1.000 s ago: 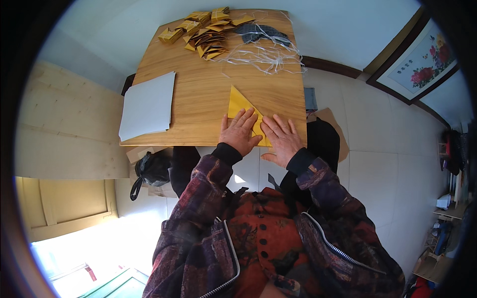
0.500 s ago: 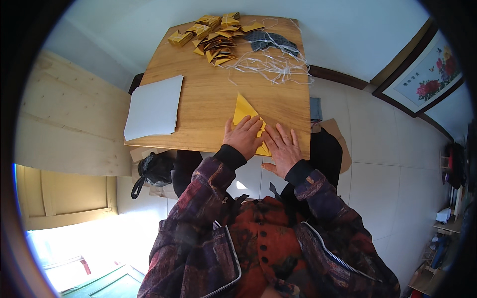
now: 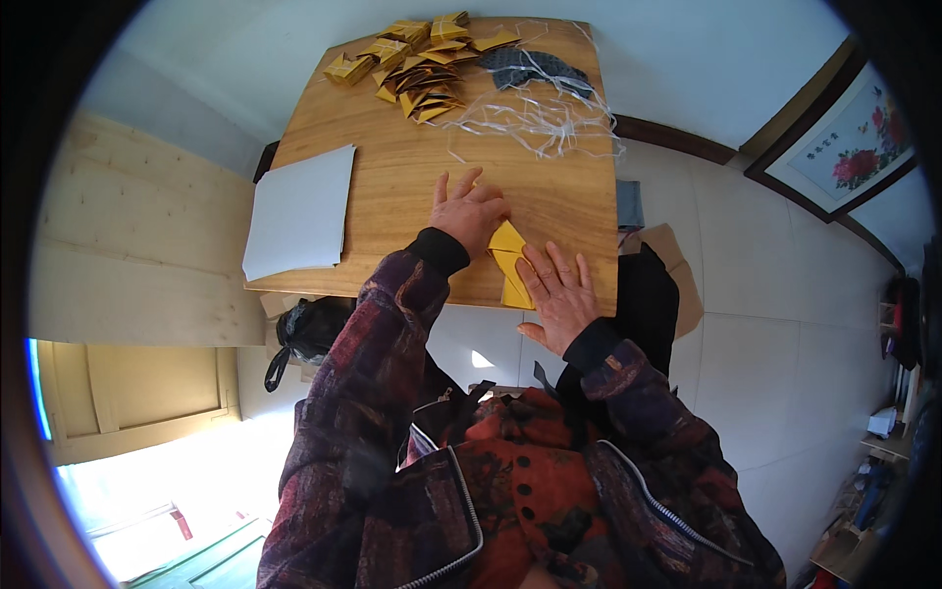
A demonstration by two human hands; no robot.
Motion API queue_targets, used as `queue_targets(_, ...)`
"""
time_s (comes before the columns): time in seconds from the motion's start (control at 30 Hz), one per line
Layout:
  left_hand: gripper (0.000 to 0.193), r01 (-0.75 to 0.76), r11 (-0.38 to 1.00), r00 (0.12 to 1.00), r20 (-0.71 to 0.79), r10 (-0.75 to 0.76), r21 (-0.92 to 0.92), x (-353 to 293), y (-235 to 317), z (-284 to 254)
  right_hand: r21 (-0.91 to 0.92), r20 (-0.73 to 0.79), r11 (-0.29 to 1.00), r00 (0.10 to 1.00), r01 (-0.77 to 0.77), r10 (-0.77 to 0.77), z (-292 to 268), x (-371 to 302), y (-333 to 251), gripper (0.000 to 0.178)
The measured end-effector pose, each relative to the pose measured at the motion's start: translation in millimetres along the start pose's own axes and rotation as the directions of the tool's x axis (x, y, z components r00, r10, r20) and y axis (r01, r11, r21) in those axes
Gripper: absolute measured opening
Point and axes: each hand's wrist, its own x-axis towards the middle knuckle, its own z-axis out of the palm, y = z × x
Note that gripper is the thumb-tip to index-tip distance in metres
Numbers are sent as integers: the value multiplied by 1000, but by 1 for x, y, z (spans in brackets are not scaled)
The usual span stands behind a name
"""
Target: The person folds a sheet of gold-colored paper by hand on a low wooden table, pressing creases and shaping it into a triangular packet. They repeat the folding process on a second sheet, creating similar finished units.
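A folded sheet of yellow paper (image 3: 512, 263) lies near the front edge of the wooden table (image 3: 412, 211), with creases across it. At its far end is my left hand (image 3: 469, 212), its thumb side against the upper corner. Those fingers look bent in a pinch at the paper, while two others lift away; the fingertips are partly hidden. My right hand (image 3: 563, 296) lies flat with fingers spread, its left side resting on the paper's right edge and the rest on the wood.
Folded yellow paper pieces (image 3: 422, 80), some in tied bundles, are piled at the far left of the table. Beside them are a dark grey textured item (image 3: 535, 71) and tangled white strips (image 3: 549, 123). A white sheet stack (image 3: 299, 214) lies left. A black bag (image 3: 312, 329) is below.
My left hand has moved from the paper's middle to its far end, and the pointed far tip no longer stretches out there. My right hand stays nearly where it was.
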Motion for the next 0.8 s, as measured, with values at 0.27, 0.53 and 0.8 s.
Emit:
queue_targets(0.27, 12, -105, 994, 991, 74, 107, -34, 19, -5, -3, 37, 14, 999, 1000, -6, 6, -2, -1, 0, 99)
queue_targets(0.53, 11, -137, 989, 983, 115, 142, -49, 27, -6, -2, 70, -29, 997, 1000, 9, -7, -2, -2, 1, 101)
queue_targets(0.8, 6, -139, 990, 981, 137, 140, -17, 25, -1, -8, 70, -22, 997, 1000, 11, -9, 0, -2, 2, 101)
